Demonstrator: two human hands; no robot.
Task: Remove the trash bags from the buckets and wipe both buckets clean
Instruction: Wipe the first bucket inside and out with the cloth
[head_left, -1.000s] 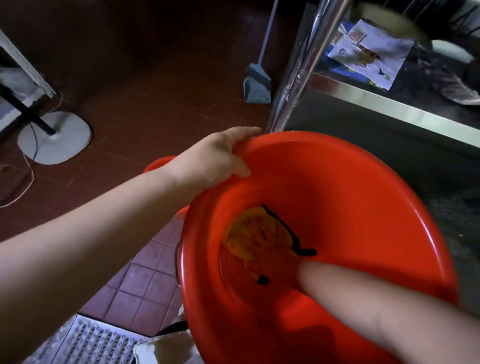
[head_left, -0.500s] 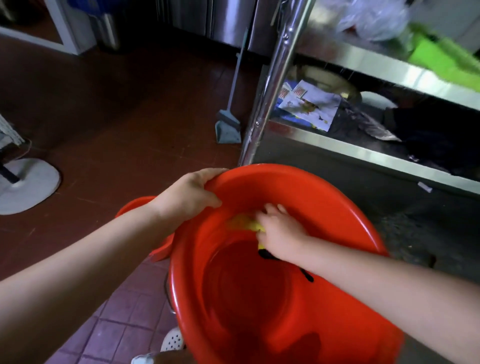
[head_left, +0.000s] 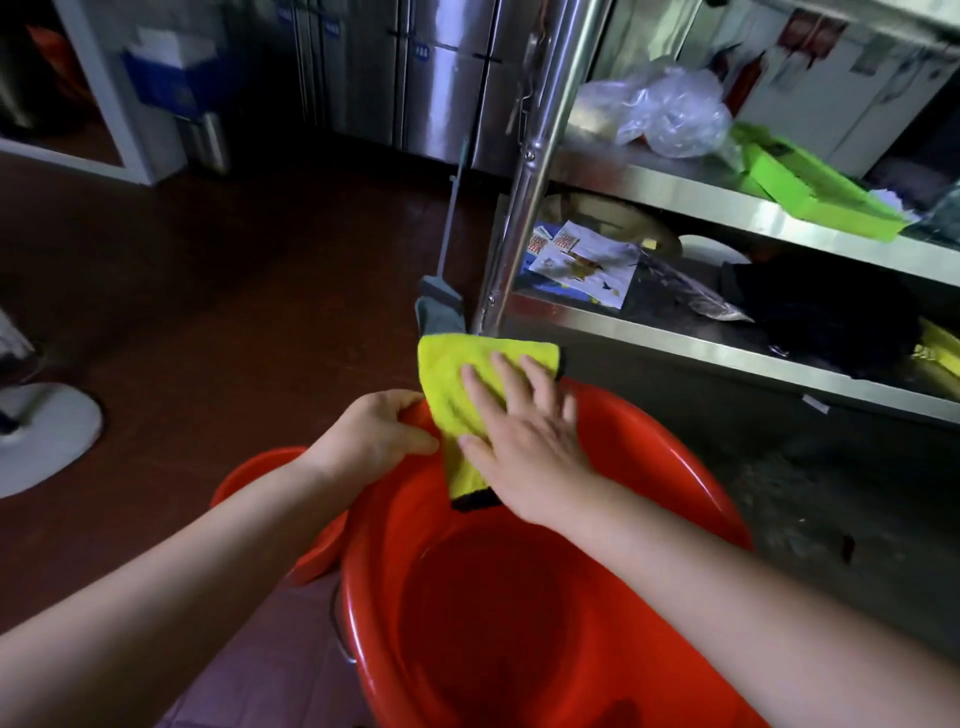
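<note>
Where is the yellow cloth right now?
The yellow cloth lies over the far rim of the red bucket, under the flat right hand, beside the left hand.

Left hand (head_left: 371, 441) curled, fingers hooked over an edge — right hand (head_left: 524, 441) flat, fingers spread, pressing down.

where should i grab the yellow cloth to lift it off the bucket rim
Pinch the yellow cloth at its upper flap, coming from above the far rim of the red bucket. That part stands free, while the right hand presses the lower part flat.
</note>
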